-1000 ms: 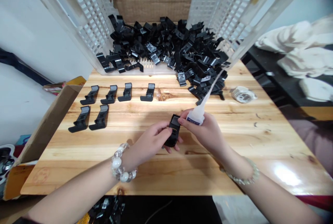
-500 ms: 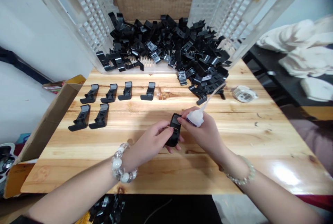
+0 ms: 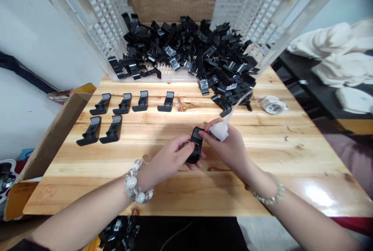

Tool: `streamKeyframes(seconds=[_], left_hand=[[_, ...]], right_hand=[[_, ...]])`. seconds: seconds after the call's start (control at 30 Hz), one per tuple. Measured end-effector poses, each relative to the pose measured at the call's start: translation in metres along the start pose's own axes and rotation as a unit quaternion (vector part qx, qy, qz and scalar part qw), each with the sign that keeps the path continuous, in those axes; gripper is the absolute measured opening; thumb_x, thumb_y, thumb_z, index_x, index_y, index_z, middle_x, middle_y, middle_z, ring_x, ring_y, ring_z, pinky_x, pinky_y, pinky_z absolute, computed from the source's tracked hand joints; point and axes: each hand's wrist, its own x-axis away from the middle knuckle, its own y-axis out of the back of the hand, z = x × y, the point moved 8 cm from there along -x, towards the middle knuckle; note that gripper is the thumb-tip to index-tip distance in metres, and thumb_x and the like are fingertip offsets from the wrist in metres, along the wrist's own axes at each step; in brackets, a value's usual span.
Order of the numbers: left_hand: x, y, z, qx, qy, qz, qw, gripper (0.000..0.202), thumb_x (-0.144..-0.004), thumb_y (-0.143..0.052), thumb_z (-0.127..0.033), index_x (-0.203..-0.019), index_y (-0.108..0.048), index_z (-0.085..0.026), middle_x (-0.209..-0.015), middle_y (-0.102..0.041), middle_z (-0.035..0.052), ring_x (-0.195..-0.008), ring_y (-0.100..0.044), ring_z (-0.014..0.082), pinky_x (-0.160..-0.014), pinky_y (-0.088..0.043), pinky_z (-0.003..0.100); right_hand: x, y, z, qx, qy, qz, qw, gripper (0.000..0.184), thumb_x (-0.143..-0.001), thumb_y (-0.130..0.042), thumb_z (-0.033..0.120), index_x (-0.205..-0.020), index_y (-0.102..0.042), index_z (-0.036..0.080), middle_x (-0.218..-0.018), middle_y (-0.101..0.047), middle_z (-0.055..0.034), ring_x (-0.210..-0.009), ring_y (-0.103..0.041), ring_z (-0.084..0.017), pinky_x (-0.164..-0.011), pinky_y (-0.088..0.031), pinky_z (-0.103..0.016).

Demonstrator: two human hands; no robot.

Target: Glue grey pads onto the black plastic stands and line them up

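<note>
Left hand (image 3: 171, 157) grips black clip (image 3: 196, 146), long axis pointing away from fingers. Right hand (image 3: 230, 146) clasps glue bottle (image 3: 218, 131), nozzle angled up-right.

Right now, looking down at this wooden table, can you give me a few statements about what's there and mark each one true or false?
1. The left hand holds a black plastic clip. True.
2. The right hand holds a pair of scissors. False: it holds a small white bottle with a long thin nozzle.
3. Six black clips lie set out in two rows on the left of the table. True.
4. The white crate at the back stands empty. False: a heap of black clips spills out of it onto the table.
5. Both wrists are bare. False: each wears a beaded bracelet.
</note>
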Motion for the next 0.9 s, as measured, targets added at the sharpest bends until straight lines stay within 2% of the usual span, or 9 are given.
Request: streamKeyframes(seconds=[0.33, 0.5, 0.57, 0.7, 0.9], left_hand=[[0.000, 0.001, 0.000, -0.002, -0.001, -0.009, 1.000, 0.021, -0.092, -0.054, -0.035, -0.099, -0.061, -0.016, -0.088, -0.074, 0.0072, -0.069, -0.071, 0.0167, -0.069, -0.057, 0.030], [-0.003, 0.004, -0.002, -0.010, -0.027, -0.007, 1.000, 0.022, -0.092, -0.057, -0.037, -0.094, -0.061, -0.015, -0.083, -0.074, 0.0069, -0.078, -0.072, 0.0181, -0.078, -0.057, 0.031], [-0.005, 0.004, 0.001, 0.006, -0.018, 0.001, 1.000, 0.026, -0.091, -0.059, -0.041, -0.091, -0.061, -0.015, -0.081, -0.074, 0.0066, -0.079, -0.072, 0.0189, -0.077, -0.057, 0.031], [-0.011, 0.006, 0.009, 0.079, 0.006, 0.004, 0.997, 0.036, -0.083, -0.069, -0.048, -0.099, -0.057, -0.018, -0.079, -0.073, 0.0036, -0.072, -0.073, 0.0192, -0.070, -0.059, 0.033], [-0.017, 0.013, 0.014, 0.100, 0.032, 0.012, 0.994, 0.037, -0.079, -0.076, -0.045, -0.093, -0.056, -0.017, -0.078, -0.073, 0.0050, -0.069, -0.072, 0.0177, -0.068, -0.060, 0.032]], right_hand=[[0.000, 0.000, 0.004, 0.039, 0.024, 0.014, 0.999, 0.021, -0.083, -0.069, 0.037, -0.079, -0.054, 0.023, -0.078, -0.065, -0.0015, -0.076, -0.059, -0.020, -0.071, -0.045, -0.034], [0.001, -0.001, 0.007, 0.043, 0.025, 0.013, 0.999, 0.020, -0.082, -0.069, 0.035, -0.078, -0.054, 0.022, -0.076, -0.064, -0.0009, -0.073, -0.058, -0.018, -0.070, -0.045, -0.033], [0.003, -0.004, 0.009, 0.043, 0.027, 0.023, 0.998, 0.018, -0.082, -0.068, 0.033, -0.079, -0.055, 0.022, -0.076, -0.063, -0.0005, -0.071, -0.058, -0.017, -0.068, -0.045, -0.032], [0.008, -0.012, 0.010, 0.029, 0.030, 0.056, 0.998, 0.012, -0.083, -0.066, 0.030, -0.083, -0.057, 0.022, -0.075, -0.063, 0.0002, -0.067, -0.057, -0.015, -0.063, -0.045, -0.029], [0.003, -0.015, 0.004, -0.005, -0.004, 0.088, 0.996, 0.015, -0.080, -0.068, 0.031, -0.081, -0.058, 0.021, -0.077, -0.063, -0.0011, -0.070, -0.057, -0.017, -0.066, -0.045, -0.032]])
